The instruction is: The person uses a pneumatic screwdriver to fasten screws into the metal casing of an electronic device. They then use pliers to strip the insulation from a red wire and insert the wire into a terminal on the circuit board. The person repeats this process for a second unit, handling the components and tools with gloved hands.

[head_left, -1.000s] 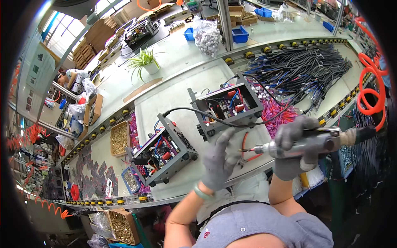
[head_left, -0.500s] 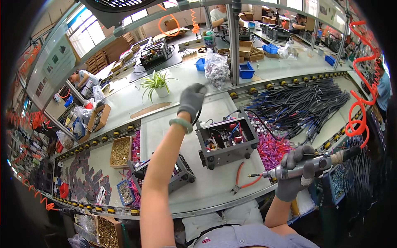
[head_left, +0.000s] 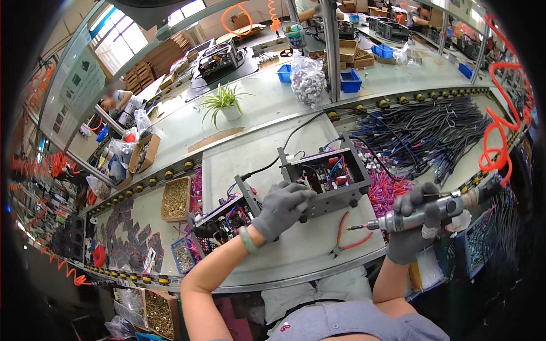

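My left hand (head_left: 284,206), in a grey glove, is at the near left corner of an open black metal case (head_left: 335,196) with wires and circuit parts inside. Its fingers curl together over the case's edge; the thumb is hidden. A second open case (head_left: 224,219) stands tilted to the left, partly behind my left wrist. From it a black cable (head_left: 289,139) loops up and over the far rail. My right hand (head_left: 414,219), also gloved, is wrapped round a grey air screwdriver (head_left: 424,215), its bit pointing left. Below the right case lie orange-handled cutters (head_left: 342,238).
Purple and red wire pieces (head_left: 384,193) are heaped right of the cases, with black cables (head_left: 424,133) piled beyond. A parts box (head_left: 176,198) and dark flat plates (head_left: 122,233) lie left. Behind the rail are a potted plant (head_left: 230,111) and a plastic bag (head_left: 307,79). An orange air hose (head_left: 495,153) hangs right.
My left hand has come back from near the far rail to the right case, letting go of the black cable, which now lies across the rail. The right hand still holds the screwdriver.
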{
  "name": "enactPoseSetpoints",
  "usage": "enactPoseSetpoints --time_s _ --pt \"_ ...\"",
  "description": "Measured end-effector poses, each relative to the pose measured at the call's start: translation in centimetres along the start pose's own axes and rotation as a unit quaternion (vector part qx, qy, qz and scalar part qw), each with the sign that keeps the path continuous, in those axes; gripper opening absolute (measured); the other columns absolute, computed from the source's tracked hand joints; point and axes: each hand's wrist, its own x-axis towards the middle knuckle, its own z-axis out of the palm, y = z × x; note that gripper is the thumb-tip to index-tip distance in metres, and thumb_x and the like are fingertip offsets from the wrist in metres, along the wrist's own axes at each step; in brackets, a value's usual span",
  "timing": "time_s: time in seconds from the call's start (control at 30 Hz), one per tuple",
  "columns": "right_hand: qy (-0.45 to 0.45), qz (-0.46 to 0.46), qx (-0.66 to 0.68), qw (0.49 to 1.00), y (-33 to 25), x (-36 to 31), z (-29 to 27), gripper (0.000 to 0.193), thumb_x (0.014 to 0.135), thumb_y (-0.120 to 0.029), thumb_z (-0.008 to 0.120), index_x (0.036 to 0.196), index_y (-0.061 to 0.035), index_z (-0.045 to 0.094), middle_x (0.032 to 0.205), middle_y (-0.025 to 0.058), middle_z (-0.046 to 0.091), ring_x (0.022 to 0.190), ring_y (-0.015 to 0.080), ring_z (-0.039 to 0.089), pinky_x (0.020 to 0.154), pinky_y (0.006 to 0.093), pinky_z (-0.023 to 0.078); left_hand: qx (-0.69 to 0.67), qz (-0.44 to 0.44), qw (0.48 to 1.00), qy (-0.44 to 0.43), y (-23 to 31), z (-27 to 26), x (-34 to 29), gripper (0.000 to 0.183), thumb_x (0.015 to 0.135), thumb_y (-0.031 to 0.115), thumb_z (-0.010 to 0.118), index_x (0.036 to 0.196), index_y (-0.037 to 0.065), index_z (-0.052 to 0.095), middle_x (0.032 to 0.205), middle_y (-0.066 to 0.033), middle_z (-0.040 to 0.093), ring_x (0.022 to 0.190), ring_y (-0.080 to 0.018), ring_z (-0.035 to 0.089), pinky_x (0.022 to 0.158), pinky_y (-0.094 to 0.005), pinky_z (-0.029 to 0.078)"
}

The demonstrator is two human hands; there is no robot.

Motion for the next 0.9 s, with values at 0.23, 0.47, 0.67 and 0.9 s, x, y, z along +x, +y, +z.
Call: enactPoseSetpoints --time_s 0.23,0.47,0.67,0.9 --pt "-0.030 0.044 -0.021 0.998 0.7 -0.5 1.5 0.044 0.084 -0.033 0.071 0.116 -0.0064 0.056 0.087 0.0047 0.055 0.067 0.0141 0.057 0.062 0.0335 0.049 -0.065 -0.280 0.916 -0.279 -1.6 0.4 7.8 0.021 0.086 0.025 0.065 0.093 0.008 0.075 0.081 -0.0147 0.071 0.070 -0.0262 0.067 0.072 -0.0371 0.053" --pt "0.009 -0.001 -0.073 0.997 0.0 0.1 -0.9 0.044 0.086 -0.035 0.069 0.117 -0.0067 0.055 0.089 0.0033 0.053 0.068 0.0137 0.057 0.063 0.0320 0.050 0.202 -0.155 0.954 -0.157 -1.2 0.6 6.8 0.026 0.080 0.035 0.069 0.081 0.009 0.066 0.075 -0.0097 0.066 0.074 -0.0298 0.067 0.068 -0.0444 0.050" --pt "0.030 0.032 -0.050 0.998 1.4 0.7 -1.6 0.044 0.086 -0.034 0.070 0.119 -0.0072 0.056 0.090 0.0024 0.054 0.071 0.0130 0.057 0.067 0.0328 0.050 0.237 -0.072 0.954 -0.169 -0.4 0.7 4.2 0.013 0.078 0.022 0.066 0.075 0.009 0.065 0.072 -0.0110 0.064 0.075 -0.0319 0.064 0.067 -0.0444 0.049" --pt "-0.001 0.045 -0.065 0.997 2.0 0.6 -0.8 0.047 0.084 -0.034 0.072 0.119 -0.0080 0.054 0.091 0.0022 0.054 0.072 0.0125 0.057 0.068 0.0340 0.050 0.171 -0.177 0.882 -0.401 0.7 0.5 5.8 0.018 0.079 0.023 0.059 0.087 0.013 0.072 0.076 -0.0109 0.068 0.076 -0.0315 0.067 0.071 -0.0432 0.052"
